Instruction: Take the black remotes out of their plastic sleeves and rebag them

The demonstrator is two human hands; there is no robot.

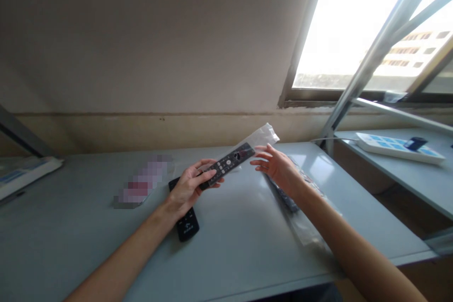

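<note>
My left hand (pixel 193 183) grips the lower end of a black remote control (pixel 230 163), thumb on its buttons. A clear plastic bag (pixel 264 136) is around the remote and sticks out past its upper end. Just right of that end is my right hand (pixel 278 165), its fingers apart and holding nothing. Beneath my left hand and wrist, a second black remote (pixel 187 226) lies on the grey table, partly hidden. Under my right hand and forearm lie more dark items in clear plastic (pixel 304 226), partly covered.
A blurred pink and white object (pixel 145 181) lies left on the table (pixel 233 255). White power strips sit at far left (pixel 28 174) and far right (pixel 399 148). A metal frame (pixel 364 63) stands by the window at right.
</note>
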